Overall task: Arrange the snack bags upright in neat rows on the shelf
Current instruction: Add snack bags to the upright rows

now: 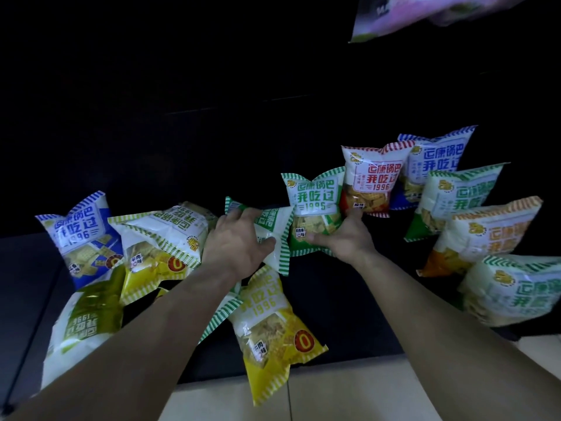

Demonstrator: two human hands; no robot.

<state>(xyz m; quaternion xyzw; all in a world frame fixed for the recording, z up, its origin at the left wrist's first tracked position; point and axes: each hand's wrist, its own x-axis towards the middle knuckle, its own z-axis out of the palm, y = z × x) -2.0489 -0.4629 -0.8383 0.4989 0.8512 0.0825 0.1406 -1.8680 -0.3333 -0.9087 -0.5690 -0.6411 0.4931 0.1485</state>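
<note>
Several snack bags sit on a dark shelf (349,314). My left hand (235,243) grips a green-striped bag (273,226) lying on its side in the middle. My right hand (346,238) holds the bottom of an upright green bag (314,202). Behind it stand a red bag (372,177) and a blue bag (437,159). To the right, a green bag (458,196), an orange bag (485,235) and another green bag (516,293) lean in a row. On the left, a blue bag (82,235) stands, and yellow bags (164,244) (273,326) lie jumbled.
A pale green bag (82,326) lies flat at the front left. A purple bag (425,13) shows on the level above, top right. The shelf's front edge meets a light tiled floor (349,393) below. The back of the shelf is dark.
</note>
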